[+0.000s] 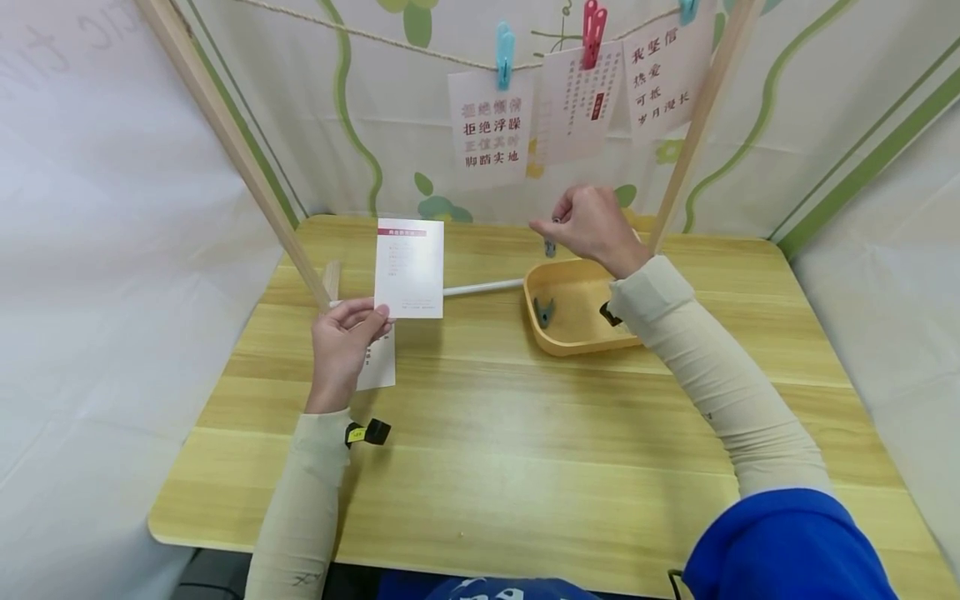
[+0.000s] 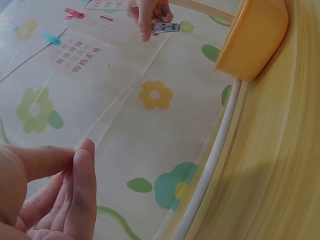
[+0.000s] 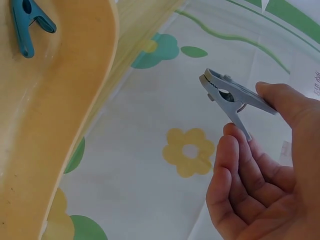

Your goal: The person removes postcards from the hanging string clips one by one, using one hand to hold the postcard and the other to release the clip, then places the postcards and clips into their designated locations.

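Note:
My left hand [image 1: 343,337] pinches the lower edge of a white card [image 1: 408,267] with red print and holds it upright above the table's left side. In the left wrist view only the pinching fingers [image 2: 75,170] show. My right hand [image 1: 592,225] is raised above the yellow tray [image 1: 577,337] and pinches a grey clothespin [image 3: 234,98] between thumb and fingers, its serrated jaws pointing away. That grey clothespin [image 2: 166,27] shows far off in the left wrist view. A teal clothespin [image 1: 544,312] lies in the tray.
A string with three hung cards runs across the back; a blue peg [image 1: 505,55], a pink peg [image 1: 593,32] and a teal peg hold them. Wooden poles [image 1: 240,154] lean at both sides. A white rod [image 1: 480,288] and another card [image 1: 377,365] lie on the table.

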Available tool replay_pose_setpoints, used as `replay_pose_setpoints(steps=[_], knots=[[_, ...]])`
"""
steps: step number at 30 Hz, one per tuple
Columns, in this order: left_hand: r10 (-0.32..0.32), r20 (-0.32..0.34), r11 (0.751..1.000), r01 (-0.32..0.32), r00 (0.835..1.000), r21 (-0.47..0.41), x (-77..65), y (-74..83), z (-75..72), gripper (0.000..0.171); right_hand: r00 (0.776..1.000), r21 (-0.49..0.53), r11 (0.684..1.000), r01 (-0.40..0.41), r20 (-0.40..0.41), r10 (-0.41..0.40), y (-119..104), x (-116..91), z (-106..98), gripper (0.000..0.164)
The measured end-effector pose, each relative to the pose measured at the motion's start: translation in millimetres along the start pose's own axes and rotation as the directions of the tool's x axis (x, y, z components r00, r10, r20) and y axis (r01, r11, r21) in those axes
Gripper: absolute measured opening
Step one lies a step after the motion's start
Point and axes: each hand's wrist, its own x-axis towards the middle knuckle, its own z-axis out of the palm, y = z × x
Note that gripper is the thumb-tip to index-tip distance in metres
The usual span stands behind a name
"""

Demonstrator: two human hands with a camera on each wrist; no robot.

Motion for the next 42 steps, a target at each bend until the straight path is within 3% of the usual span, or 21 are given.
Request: replay_pose_setpoints(steps=[9,20,31,42], knots=[[-0.044,0.0,0.996,0.044,0.999,0.079,-4.0,-3.0,-2.3,0.03,1.0,-0.033,0.999,0.003,0.029,-0.002,4,-2,3,0.04],[-0.056,0.012,0.997,0.055,0.998,0.053,-6.6,-10.4,-4.3,0.027,0.997,-0.054,0.998,-0.017,0.079,0.022,10,-3,5,0.042],[-0.131,0.024,0.983,0.127,0.991,0.13,-12.7,-16.2,-4.9,0.034,0.959,-0.111,0.987,-0.116,0.246,0.14,15,-4,6,0.052],[-0.153,0.045,0.977,0.145,0.987,0.16,-17.4,-22.5,-6.4,0.038,0.949,-0.114,0.984,-0.134,0.27,0.16,20,-5,8,0.048]])
